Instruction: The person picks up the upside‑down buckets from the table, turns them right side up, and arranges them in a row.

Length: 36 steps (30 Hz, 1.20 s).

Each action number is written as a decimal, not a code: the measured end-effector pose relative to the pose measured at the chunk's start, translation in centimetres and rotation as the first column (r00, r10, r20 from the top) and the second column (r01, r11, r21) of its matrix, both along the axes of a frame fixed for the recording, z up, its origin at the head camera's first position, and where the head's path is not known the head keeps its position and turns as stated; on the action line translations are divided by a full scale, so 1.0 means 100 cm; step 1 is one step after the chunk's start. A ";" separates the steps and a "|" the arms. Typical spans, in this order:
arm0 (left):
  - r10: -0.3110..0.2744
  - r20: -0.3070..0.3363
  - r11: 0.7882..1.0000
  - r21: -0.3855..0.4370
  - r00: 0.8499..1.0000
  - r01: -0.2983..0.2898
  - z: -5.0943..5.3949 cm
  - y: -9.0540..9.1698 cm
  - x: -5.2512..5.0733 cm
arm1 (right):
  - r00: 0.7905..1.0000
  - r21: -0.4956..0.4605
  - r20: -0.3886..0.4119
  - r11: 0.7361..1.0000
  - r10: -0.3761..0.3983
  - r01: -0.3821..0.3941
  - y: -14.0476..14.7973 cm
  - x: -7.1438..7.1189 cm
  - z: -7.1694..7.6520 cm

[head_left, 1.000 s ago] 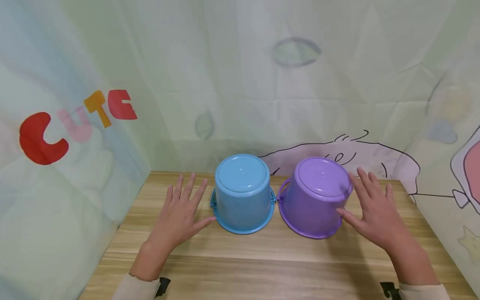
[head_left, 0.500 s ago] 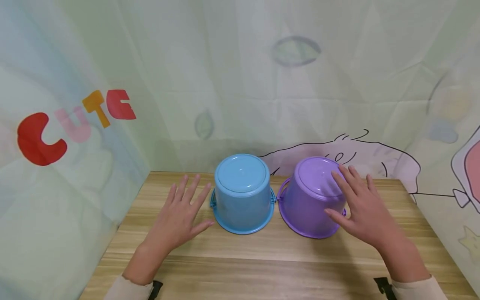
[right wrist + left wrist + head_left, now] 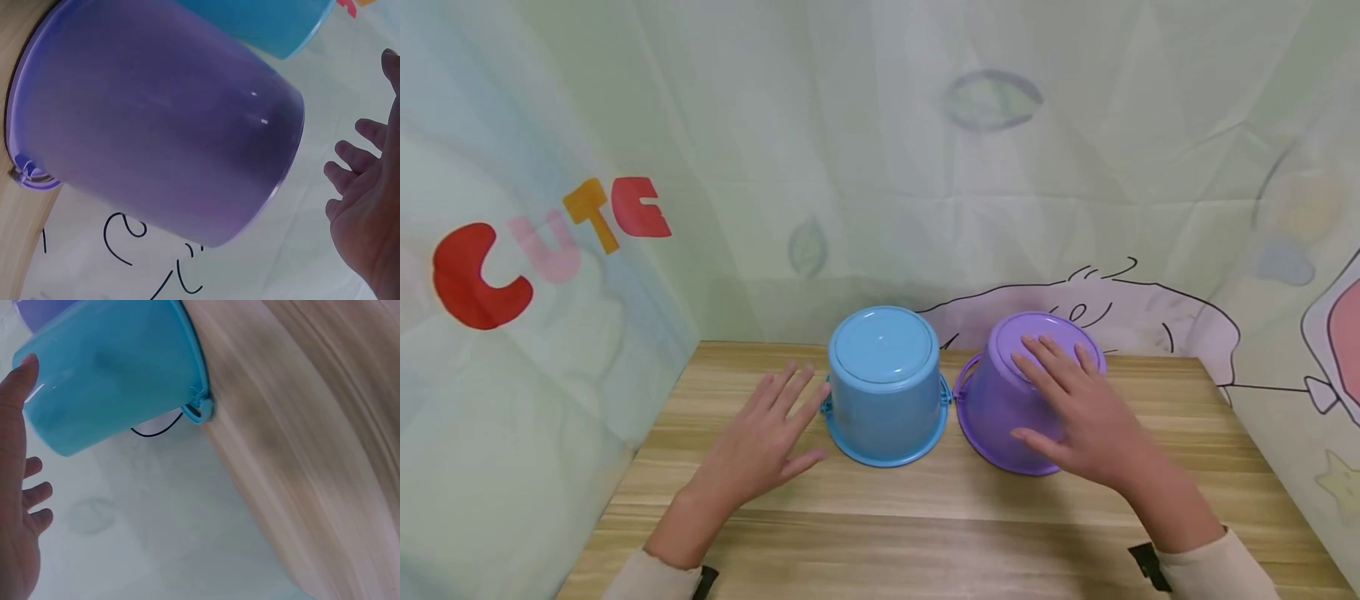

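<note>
Two small plastic buckets stand upside down side by side on a wooden table: a blue bucket (image 3: 886,417) and, to its right, a purple bucket (image 3: 1000,417). Each has a handle of its own colour hanging at the rim. My left hand (image 3: 760,450), fingers straight and spread, hovers to the left of the blue bucket; in the left wrist view a gap shows between most fingers and the bucket. My right hand (image 3: 1086,421) has its fingers extended in front of the purple bucket and over part of its base. In the right wrist view that hand (image 3: 369,187) is apart from the bucket.
The wooden table (image 3: 880,550) runs up to a pale printed curtain (image 3: 865,150) behind the buckets. Curtain panels also close off the left and right sides. Coloured letters (image 3: 482,275) are printed on the left panel.
My right hand has moved left, from beside the purple bucket to in front of it. My left hand has shifted slightly, its fingers tilting toward the blue bucket. Both buckets have stayed put.
</note>
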State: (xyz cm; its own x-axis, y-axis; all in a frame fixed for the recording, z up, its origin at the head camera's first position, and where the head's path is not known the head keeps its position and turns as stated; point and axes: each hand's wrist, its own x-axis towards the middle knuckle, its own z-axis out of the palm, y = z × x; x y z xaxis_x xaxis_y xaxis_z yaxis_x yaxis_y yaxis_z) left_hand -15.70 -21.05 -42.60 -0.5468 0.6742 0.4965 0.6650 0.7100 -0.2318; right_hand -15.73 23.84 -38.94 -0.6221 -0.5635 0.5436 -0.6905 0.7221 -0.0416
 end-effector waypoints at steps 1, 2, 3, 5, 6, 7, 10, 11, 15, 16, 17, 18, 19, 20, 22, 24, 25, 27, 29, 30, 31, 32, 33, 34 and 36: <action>-0.021 -0.006 1.000 0.008 1.000 0.021 -0.001 0.000 -0.001 | 1.000 0.005 0.001 1.000 0.012 -0.012 -0.002 0.000 0.000; -0.039 -0.012 0.999 0.014 0.999 0.039 -0.002 0.000 -0.001 | 1.000 0.008 0.002 1.000 0.024 -0.024 -0.005 0.000 0.000; -0.056 -0.016 0.998 0.020 0.998 0.057 -0.004 0.000 -0.002 | 0.999 0.010 0.002 0.999 0.039 -0.039 -0.007 0.000 -0.001; -0.085 -0.023 0.996 0.023 0.996 0.085 -0.007 -0.001 -0.003 | 0.998 0.020 0.002 0.998 0.063 -0.063 -0.012 -0.001 -0.001; -0.099 -0.025 0.995 0.023 0.995 0.099 -0.009 -0.001 -0.004 | 0.997 0.023 0.002 0.997 0.073 -0.074 -0.015 -0.001 -0.002; -0.111 -0.022 0.993 0.022 0.994 0.112 -0.010 -0.001 -0.004 | 0.997 0.026 0.003 0.996 0.084 -0.084 -0.018 -0.001 -0.002; -0.141 -0.010 0.990 0.006 0.990 0.141 -0.015 -0.002 -0.005 | 0.994 0.031 0.012 0.994 0.105 -0.105 -0.025 -0.001 -0.006; -0.146 -0.003 0.989 -0.002 0.989 0.146 -0.017 -0.002 -0.005 | 0.993 0.027 0.012 0.993 0.115 -0.115 -0.028 -0.001 -0.008; -0.169 0.011 0.985 -0.012 0.985 0.169 -0.024 -0.002 -0.007 | 0.987 0.011 0.018 0.987 0.160 -0.161 -0.038 -0.001 -0.018; -0.173 0.011 0.985 -0.016 0.985 0.173 -0.026 -0.001 -0.008 | 0.984 0.006 0.014 0.985 0.175 -0.175 -0.041 -0.001 -0.021; -0.180 0.009 0.984 -0.018 0.984 0.180 -0.027 0.000 -0.008 | 0.982 0.002 0.011 0.982 0.188 -0.188 -0.043 -0.001 -0.025; -0.187 0.007 0.982 -0.018 0.982 0.187 -0.028 0.000 -0.009 | 0.980 -0.001 0.012 0.980 0.199 -0.199 -0.046 -0.001 -0.028; -0.194 0.005 0.981 -0.018 0.981 0.194 -0.030 0.001 -0.009 | 0.977 -0.007 0.008 0.977 0.213 -0.213 -0.048 -0.001 -0.032; -0.202 0.003 0.979 -0.017 0.979 0.202 -0.031 0.002 -0.009 | 0.974 -0.010 0.004 0.974 0.226 -0.225 -0.050 -0.001 -0.036; -0.209 0.005 0.978 -0.017 0.978 0.209 -0.033 0.003 -0.010 | 0.968 -0.011 0.001 0.968 0.250 -0.250 -0.053 -0.002 -0.043; -0.211 0.016 0.977 -0.013 0.977 0.211 -0.035 0.004 -0.010 | 0.962 -0.011 0.001 0.962 0.274 -0.274 -0.056 -0.003 -0.051; -0.209 0.023 0.978 -0.012 0.978 0.210 -0.036 0.004 -0.010 | 0.959 -0.007 -0.002 0.959 0.283 -0.283 -0.057 -0.004 -0.055; -0.207 0.035 0.978 -0.012 0.978 0.207 -0.038 0.004 -0.010 | 0.953 -0.005 -0.001 0.953 0.302 -0.302 -0.060 -0.006 -0.063; -0.210 0.046 0.978 -0.010 0.977 0.210 -0.041 0.005 -0.011 | 0.950 -0.004 0.008 0.950 0.312 -0.312 -0.062 -0.008 -0.070; -0.212 0.053 0.977 -0.008 0.976 0.212 -0.042 0.005 -0.011 | 0.950 -0.004 0.014 0.950 0.311 -0.311 -0.063 -0.009 -0.074; -0.216 0.058 0.976 -0.007 0.975 0.216 -0.043 0.005 -0.011 | 0.951 -0.003 0.020 0.951 0.308 -0.308 -0.064 -0.010 -0.078; -0.221 0.065 0.975 -0.001 0.973 0.222 -0.045 0.005 -0.012 | 0.952 -0.005 0.026 0.953 0.304 -0.304 -0.064 -0.011 -0.081; -0.225 0.077 0.974 0.003 0.971 0.225 -0.046 0.006 -0.013 | 0.954 -0.007 0.034 0.955 0.298 -0.297 -0.065 -0.012 -0.085; -0.229 0.084 0.973 0.005 0.970 0.229 -0.048 0.006 -0.013 | 0.957 -0.003 0.038 0.957 0.289 -0.289 -0.066 -0.013 -0.088; -0.229 0.103 0.973 0.007 0.968 0.229 -0.051 0.006 -0.015 | 0.961 -0.005 0.050 0.962 0.274 -0.274 -0.067 -0.015 -0.094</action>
State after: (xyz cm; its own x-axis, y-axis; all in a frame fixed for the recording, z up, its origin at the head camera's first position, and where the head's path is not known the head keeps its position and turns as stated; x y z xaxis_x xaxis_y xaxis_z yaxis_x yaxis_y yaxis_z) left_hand -17.18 -20.45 -47.67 -0.4252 0.7897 0.4423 0.8302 0.5349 -0.1569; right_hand -17.26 17.11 -48.29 -0.4699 -0.7172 0.5146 -0.8589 0.5060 -0.0791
